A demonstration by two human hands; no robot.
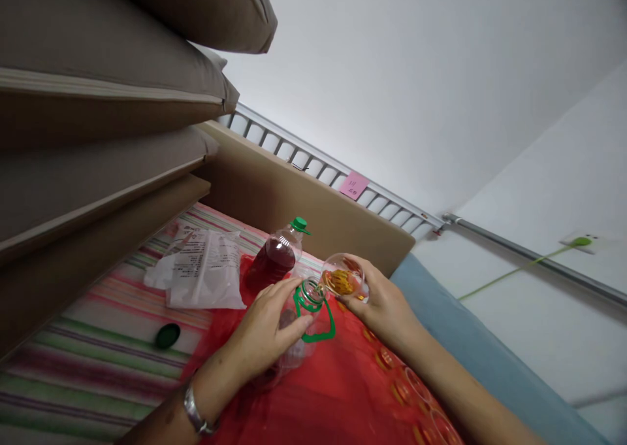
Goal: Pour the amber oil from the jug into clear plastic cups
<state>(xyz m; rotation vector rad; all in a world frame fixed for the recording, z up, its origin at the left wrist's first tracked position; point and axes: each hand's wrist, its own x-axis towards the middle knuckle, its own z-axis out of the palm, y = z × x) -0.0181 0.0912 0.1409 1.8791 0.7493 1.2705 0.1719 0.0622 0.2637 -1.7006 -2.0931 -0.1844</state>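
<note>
My left hand [262,334] is wrapped round the neck area of a clear plastic bottle [294,355] with a green carrying handle [321,336]; its mouth is uncapped. In my right hand [386,304] is a clear cup [345,278] of amber liquid, tilted so its rim meets the bottle mouth, and a thin stream runs in. How much the bottle holds is hard to see behind my hand. Just behind stands a second bottle [272,260] of dark red liquid, its green cap on. A loose green cap [167,336] lies to the left.
A red plastic sheet [343,386] covers part of the striped cloth [98,360]. Several cups of amber liquid [401,389] line its right side, near my right forearm. A white plastic bag [208,268] lies left of the bottles. Stacked cushions [98,59] overhang the left; a board [313,203] stands behind.
</note>
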